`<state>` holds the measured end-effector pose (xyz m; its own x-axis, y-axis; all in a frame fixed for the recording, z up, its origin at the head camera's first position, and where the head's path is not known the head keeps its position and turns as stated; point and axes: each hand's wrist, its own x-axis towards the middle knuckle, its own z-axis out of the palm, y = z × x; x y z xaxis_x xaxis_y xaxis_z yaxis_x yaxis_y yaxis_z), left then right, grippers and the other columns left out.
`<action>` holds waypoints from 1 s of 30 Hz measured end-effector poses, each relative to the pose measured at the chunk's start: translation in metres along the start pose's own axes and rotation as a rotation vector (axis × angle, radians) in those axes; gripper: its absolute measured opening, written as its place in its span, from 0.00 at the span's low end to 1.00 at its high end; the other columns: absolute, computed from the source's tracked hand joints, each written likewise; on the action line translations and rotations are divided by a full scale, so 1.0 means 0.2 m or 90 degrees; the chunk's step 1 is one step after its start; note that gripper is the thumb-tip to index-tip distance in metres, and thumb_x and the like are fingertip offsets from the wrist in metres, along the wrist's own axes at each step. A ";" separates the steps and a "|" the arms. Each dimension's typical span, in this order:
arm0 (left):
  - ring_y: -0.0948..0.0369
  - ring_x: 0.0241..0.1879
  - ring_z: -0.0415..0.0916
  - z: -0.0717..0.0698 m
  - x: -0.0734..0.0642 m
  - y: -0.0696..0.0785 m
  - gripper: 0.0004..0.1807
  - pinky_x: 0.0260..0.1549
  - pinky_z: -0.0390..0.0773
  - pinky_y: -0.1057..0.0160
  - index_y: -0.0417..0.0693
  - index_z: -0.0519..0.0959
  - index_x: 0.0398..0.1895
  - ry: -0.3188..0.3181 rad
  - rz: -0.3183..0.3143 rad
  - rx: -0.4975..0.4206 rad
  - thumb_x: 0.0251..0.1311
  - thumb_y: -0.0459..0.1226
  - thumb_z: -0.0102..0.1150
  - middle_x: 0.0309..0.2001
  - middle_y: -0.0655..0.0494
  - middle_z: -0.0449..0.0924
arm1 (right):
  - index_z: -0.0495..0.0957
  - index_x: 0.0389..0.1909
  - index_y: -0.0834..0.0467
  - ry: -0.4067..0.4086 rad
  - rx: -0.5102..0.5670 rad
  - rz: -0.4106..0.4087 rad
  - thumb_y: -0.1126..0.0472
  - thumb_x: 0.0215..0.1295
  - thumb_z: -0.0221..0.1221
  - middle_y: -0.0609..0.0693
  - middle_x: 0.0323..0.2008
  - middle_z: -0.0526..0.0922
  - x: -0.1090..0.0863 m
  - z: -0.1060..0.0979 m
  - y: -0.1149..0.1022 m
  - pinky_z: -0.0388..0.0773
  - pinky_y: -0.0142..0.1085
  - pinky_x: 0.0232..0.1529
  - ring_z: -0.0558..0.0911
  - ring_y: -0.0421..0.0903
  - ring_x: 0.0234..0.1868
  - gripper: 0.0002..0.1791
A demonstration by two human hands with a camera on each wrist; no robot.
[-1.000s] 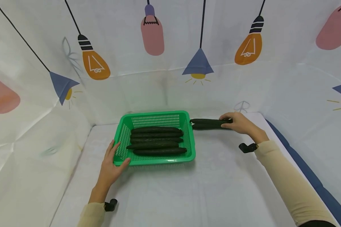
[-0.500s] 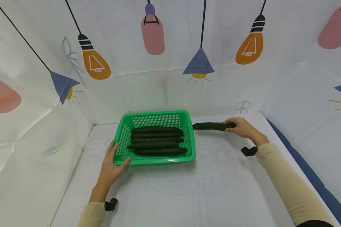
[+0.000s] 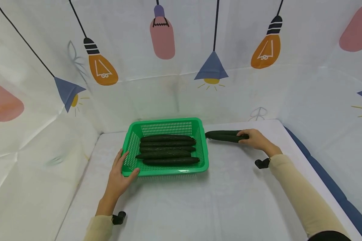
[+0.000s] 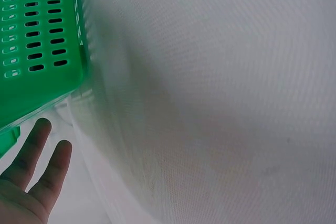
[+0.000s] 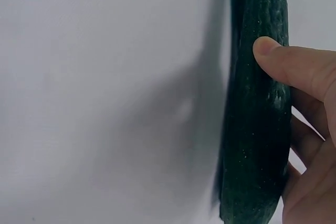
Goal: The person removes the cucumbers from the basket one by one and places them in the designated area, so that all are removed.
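Observation:
Several dark green cucumbers (image 3: 169, 153) lie side by side in a green slotted plastic basket (image 3: 203, 167). At the basket's front left corner is my left hand (image 3: 118, 179), fingers spread and fairly straight, thumb by the front rim. In the left wrist view, two fingers (image 4: 51, 177) show just below the basket's wall (image 4: 42, 85). To the right of the basket, my right hand (image 3: 254, 139) holds a cucumber (image 3: 223, 136) near its right end. The thumb (image 5: 286, 61) presses on its side while the other fingers go behind it. A second cucumber (image 3: 229, 132) lies behind, partly hidden.
A white cloth covers the table (image 3: 181, 207). White sheeting printed with lamps and bulbs rises at the back (image 3: 181, 97) and both sides. Blue material (image 3: 328, 182) shows past the table's right edge.
My right hand has come from the farther cucumber slightly toward the front, and now grips the nearer one. The pair looked like one cucumber half a second ago. The left hand has stayed put.

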<state>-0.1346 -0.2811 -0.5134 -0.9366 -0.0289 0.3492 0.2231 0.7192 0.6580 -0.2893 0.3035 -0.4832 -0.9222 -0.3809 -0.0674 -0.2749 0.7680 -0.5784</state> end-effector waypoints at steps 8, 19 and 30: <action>0.39 0.79 0.52 0.00 0.00 0.00 0.47 0.64 0.64 0.26 0.52 0.63 0.79 0.005 0.004 0.002 0.57 0.46 0.73 0.82 0.45 0.50 | 0.79 0.61 0.64 0.005 0.001 0.016 0.61 0.70 0.65 0.72 0.65 0.75 0.01 0.04 0.05 0.65 0.67 0.67 0.68 0.73 0.69 0.21; 0.40 0.79 0.51 0.01 0.00 -0.01 0.47 0.65 0.63 0.27 0.53 0.63 0.79 0.005 0.004 0.000 0.57 0.45 0.73 0.83 0.48 0.50 | 0.79 0.60 0.66 0.019 -0.011 0.009 0.63 0.69 0.65 0.73 0.63 0.76 0.03 0.07 0.06 0.67 0.67 0.66 0.70 0.74 0.68 0.21; 0.40 0.79 0.51 0.01 0.00 -0.02 0.47 0.65 0.63 0.27 0.52 0.63 0.79 0.013 0.015 -0.008 0.57 0.44 0.74 0.82 0.47 0.50 | 0.80 0.58 0.67 0.053 -0.037 0.007 0.66 0.67 0.66 0.71 0.62 0.78 0.06 0.10 0.06 0.68 0.65 0.67 0.72 0.72 0.67 0.19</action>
<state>-0.1358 -0.2822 -0.5179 -0.9255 -0.0271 0.3779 0.2477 0.7114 0.6577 -0.2973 0.2982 -0.5067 -0.9440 -0.3298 -0.0040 -0.2777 0.8014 -0.5298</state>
